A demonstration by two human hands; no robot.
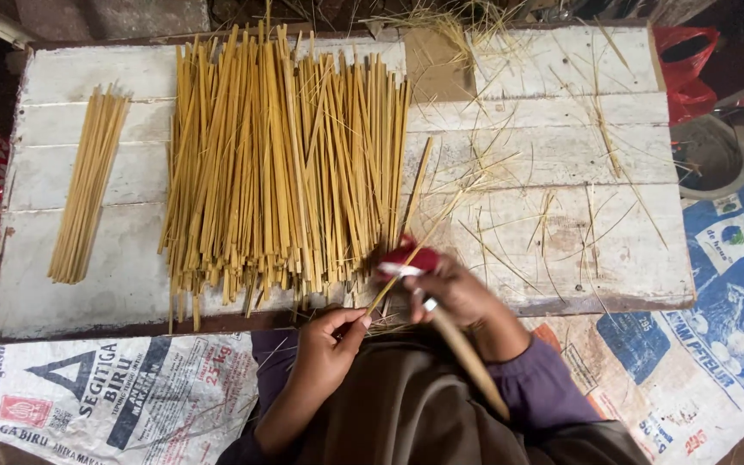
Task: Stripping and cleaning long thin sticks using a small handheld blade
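On the far left of the white plank bench [561, 164] lies a small neat bundle [88, 185] of thin yellow strips, well apart from the hands. Next comes the big pile [282, 168], loosely fanned, its near ends reaching the bench's front edge.

The left hand [325, 344] sits at that edge, fingers [356, 322] pressed together, thumb and forefinger pinching the near end of one strip [406, 237]. The strip runs up and away across the bench, just beside the pile's right margin.

The right hand [454, 293] is closed around a knife [441, 323] with a long pale wooden handle and a red wrap near the top, its blade end touching the strip.

The strip looks very light, dry and springy, likely to snap or split if bent sharply; its edges may be sharp. Holding it near the end, flat between fingertips, seems soundest.

Loose shavings [553, 211] scatter rightward; printed sacks [114, 387] lie below.
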